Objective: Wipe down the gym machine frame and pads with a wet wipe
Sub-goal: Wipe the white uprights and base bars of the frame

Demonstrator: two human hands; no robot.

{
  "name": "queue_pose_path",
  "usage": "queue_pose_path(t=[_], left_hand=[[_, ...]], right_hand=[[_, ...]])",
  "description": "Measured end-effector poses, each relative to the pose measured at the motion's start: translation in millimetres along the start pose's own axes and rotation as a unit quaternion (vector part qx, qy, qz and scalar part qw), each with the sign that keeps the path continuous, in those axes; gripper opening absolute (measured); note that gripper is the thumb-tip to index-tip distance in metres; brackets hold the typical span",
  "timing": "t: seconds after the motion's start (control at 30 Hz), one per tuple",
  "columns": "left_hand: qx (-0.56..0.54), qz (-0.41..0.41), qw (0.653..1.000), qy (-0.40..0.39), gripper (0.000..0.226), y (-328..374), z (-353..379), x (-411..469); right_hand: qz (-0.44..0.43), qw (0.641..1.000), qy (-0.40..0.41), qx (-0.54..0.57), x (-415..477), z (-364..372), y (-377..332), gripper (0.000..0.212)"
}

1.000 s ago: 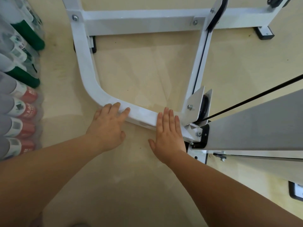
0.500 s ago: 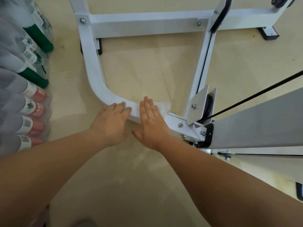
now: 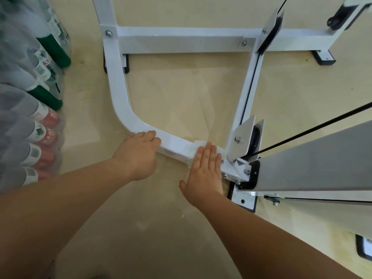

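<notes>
A pale wooden floor fills the view. On it sits the white metal frame of the gym machine: a crossbar runs along 12 o'clock, one bar comes down from 11 o'clock and curves toward the centre, and another slants from 1 o'clock to meet it just right of centre. A broad grey beam reaches in from 3 to 4 o'clock. Packs of plastic bottles with green and red caps lie wrapped along 9 to 10 o'clock. The left hand, just left of centre, has its fingers bent over the curved bar, holding it. The right hand, at centre, is spread flat with fingers straight and together, pressing down on the same bar. A metal pulley bracket stands at the joint just right of that hand, and a thin black cable runs from it toward 3 o'clock. The white wipe lies draped over the bar under the right palm and fingers, its edge showing at the hand's left side.
</notes>
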State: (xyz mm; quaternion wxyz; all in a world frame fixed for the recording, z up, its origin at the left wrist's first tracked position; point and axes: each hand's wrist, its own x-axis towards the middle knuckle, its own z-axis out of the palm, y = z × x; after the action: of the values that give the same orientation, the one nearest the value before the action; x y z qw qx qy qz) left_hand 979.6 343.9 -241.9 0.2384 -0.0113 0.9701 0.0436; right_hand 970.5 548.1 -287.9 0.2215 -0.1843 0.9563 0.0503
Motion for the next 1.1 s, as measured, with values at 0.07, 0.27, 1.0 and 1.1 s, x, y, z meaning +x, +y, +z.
queue_pose_path(t=[0.07,0.27,1.0,1.1], left_hand=[[-0.011,0.000,1.000,-0.007,0.062,-4,2,-2],[-0.020,0.014,0.999,-0.047,0.081,-18,10,-11],[-0.040,0.024,0.993,-0.104,0.074,-22,-13,-6],[-0.028,0.029,0.994,-0.101,0.072,-24,-13,-6]], right_hand=[[-0.035,0.999,0.002,0.014,17,-4,-21,0.119],[-0.169,0.985,0.018,-0.016,43,-15,-39,0.115],[-0.158,0.986,0.017,-0.050,23,-6,2,0.108],[-0.070,0.995,0.064,-0.022,1,16,29,0.101]])
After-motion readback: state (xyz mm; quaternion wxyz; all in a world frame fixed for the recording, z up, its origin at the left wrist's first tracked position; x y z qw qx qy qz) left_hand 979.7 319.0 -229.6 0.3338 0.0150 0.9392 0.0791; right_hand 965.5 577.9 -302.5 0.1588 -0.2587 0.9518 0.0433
